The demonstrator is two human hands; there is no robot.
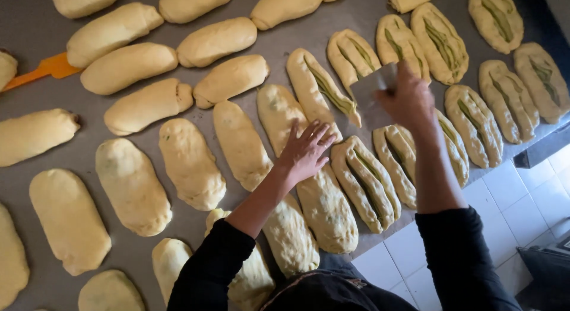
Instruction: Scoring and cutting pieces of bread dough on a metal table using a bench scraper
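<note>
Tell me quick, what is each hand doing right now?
Left hand: open, fingers spread, pressing flat on an unslit dough piece.
Right hand: closed on a flat metal scraper, over the slit dough pieces.

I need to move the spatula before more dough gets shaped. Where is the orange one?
The orange spatula lies at the table's far left edge, poking out from between smooth dough loaves, far from both hands.

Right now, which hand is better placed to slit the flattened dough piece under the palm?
Probably the right hand: it holds the scraper just above. The left hand lies flat on that dough piece, steadying it.
</note>
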